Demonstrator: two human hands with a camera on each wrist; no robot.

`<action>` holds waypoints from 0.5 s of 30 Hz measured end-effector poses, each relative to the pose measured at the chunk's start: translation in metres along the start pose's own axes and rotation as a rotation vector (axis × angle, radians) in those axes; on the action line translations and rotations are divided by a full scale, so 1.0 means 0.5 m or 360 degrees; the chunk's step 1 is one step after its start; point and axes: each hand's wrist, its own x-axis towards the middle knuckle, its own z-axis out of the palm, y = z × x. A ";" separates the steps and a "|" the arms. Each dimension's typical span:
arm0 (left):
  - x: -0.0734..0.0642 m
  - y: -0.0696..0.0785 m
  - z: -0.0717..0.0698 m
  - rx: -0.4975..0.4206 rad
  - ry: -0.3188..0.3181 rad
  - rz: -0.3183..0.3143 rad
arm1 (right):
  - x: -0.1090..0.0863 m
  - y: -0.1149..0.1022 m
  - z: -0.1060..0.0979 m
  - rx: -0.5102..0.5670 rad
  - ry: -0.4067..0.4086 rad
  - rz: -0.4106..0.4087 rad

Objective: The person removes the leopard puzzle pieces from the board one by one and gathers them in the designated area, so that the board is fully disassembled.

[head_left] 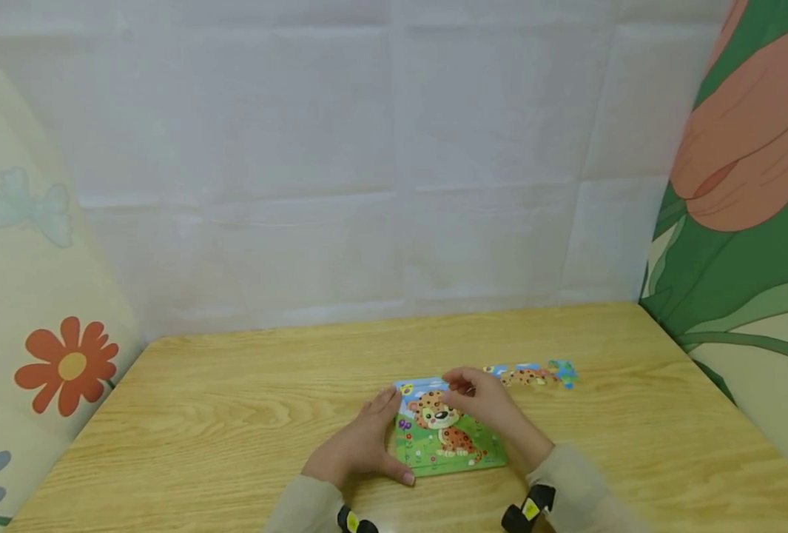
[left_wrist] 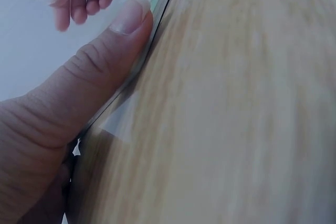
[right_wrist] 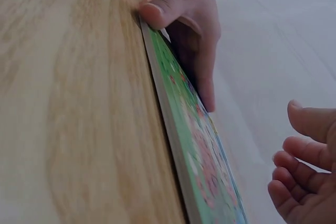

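Note:
A square picture puzzle (head_left: 427, 451) of a spotted leopard cub on green grass lies flat on the table. My left hand (head_left: 362, 444) rests against its left side, fingers extended along that edge and thumb on the near edge. In the right wrist view, the left hand (right_wrist: 191, 17) spans the puzzle's corner. My right hand (head_left: 490, 403) is over the puzzle's upper right part, hiding some of it. The right wrist view shows the right hand (right_wrist: 310, 163) with loosely bent fingers, a gap between thumb and fingertips, and nothing held.
Beyond the right hand, a row of loose puzzle pieces (head_left: 525, 376) with spots and sky lies on the wooden table (head_left: 234, 414). A blue-green piece (head_left: 562, 372) is at its right end. White cloth (head_left: 300, 163) hangs behind the table; flower-printed panels flank both sides.

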 end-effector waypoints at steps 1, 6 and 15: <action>0.000 0.000 0.000 0.0000 0.0001 0.0001 | 0.000 -0.002 0.004 -0.0006 -0.0020 -0.0002; 0.001 -0.001 0.000 0.0010 -0.0006 -0.0008 | 0.004 -0.004 0.026 -0.0077 -0.0124 -0.0034; 0.002 -0.001 -0.001 0.0008 -0.0021 -0.0019 | 0.013 -0.002 0.054 -0.0257 -0.0254 -0.0044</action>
